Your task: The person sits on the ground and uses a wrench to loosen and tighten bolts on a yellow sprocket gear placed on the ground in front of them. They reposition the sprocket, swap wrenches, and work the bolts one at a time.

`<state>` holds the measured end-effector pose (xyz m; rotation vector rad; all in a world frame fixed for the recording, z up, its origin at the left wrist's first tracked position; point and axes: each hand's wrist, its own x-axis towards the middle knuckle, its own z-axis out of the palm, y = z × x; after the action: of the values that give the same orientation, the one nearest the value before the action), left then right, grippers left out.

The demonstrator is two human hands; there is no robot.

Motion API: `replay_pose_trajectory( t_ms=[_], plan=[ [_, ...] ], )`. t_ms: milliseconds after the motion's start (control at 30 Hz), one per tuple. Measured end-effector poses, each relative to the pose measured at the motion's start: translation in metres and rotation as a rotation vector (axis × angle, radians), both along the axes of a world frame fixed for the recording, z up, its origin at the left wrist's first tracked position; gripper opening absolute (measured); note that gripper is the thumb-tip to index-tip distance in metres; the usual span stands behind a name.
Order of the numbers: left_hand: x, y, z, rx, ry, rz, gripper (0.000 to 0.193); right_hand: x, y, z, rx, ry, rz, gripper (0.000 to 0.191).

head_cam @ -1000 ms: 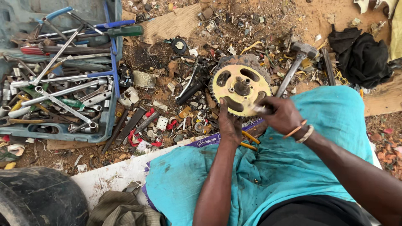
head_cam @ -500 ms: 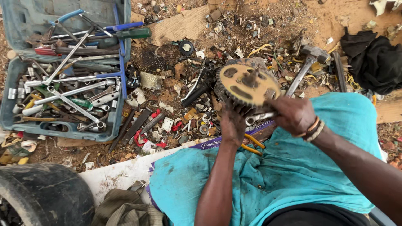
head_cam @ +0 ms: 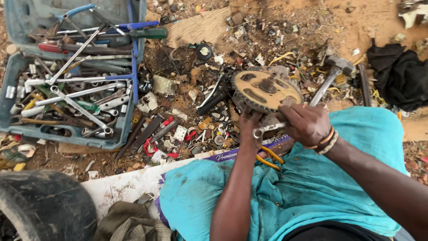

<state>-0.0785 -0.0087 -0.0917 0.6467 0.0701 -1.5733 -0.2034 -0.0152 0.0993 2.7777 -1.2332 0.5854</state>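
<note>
A round, dirty yellow sprocket [head_cam: 266, 90] with a toothed rim is held tilted above my lap. My left hand [head_cam: 248, 123] grips its lower left edge from below. My right hand [head_cam: 304, 124] is closed around a metal spanner [head_cam: 267, 129], whose ring end pokes out to the left under the sprocket. Beaded bracelets [head_cam: 327, 141] circle my right wrist. Both forearms rest over a teal cloth [head_cam: 312, 187] covering my legs. Orange-handled pliers [head_cam: 268, 158] lie on the cloth just below my hands.
An open blue toolbox [head_cam: 71, 80] full of spanners and screwdrivers sits at the left. Scattered bolts, scrap parts and debris [head_cam: 187, 120] cover the dirt. A hammer [head_cam: 332, 73] lies right of the sprocket, black cloth [head_cam: 397, 76] far right, a tyre [head_cam: 40, 207] bottom left.
The sprocket has tipped from facing me to lying flatter and tilted. My right hand has shifted on the spanner below it. The view has drifted, so the toolbox sits further right.
</note>
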Motion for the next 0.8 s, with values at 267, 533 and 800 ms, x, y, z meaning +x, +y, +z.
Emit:
replay_pose_trajectory(
  t_ms=[267,533,800],
  plan=[
    [-0.004,0.003,-0.005,0.028,-0.353,-0.161,0.04,-0.021,0.01,-0.025,0.026,-0.048,-0.027,0.049],
    [0.038,0.026,0.047,-0.147,-1.476,-0.815,0.027,-0.043,0.022,-0.041,0.109,-0.083,-0.162,0.054],
    [0.122,0.043,0.095,-0.105,-1.081,-0.308,0.02,-0.045,0.045,-0.034,0.265,-0.23,-0.199,0.025]
  ],
)
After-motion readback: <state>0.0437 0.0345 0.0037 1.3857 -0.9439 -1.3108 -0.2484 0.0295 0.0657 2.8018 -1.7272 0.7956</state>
